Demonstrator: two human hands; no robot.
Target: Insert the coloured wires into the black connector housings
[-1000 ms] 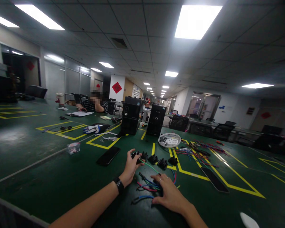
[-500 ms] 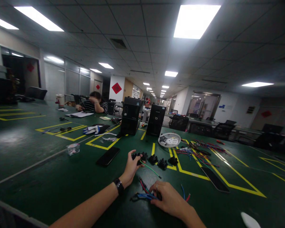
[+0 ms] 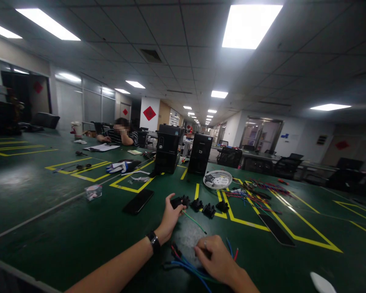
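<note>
My left hand (image 3: 171,217) is closed around a small black plastic part (image 3: 176,201). From that part a thin green wire (image 3: 194,221) slants down to the right, its dark tip loose. My right hand (image 3: 216,258) has its fingers curled together just below that tip; whether anything sits in them is hidden. A bundle of blue and red wires (image 3: 186,266) lies by and under my right hand, and blue and red ends stick out on its far side. Beyond my left hand stand several similar black parts (image 3: 209,210) in a loose group.
A black phone (image 3: 138,201) lies left of my left hand; a dark flat slab (image 3: 276,230) is at right. A white basket (image 3: 217,180), more wires (image 3: 259,197) and two black computer towers (image 3: 168,148) stand farther back. Across the table sits a person (image 3: 120,134).
My right hand's fingers have drawn together and it has shifted slightly right. The wire bundle beneath it now lies lower and more spread. My left hand still grips the black part.
</note>
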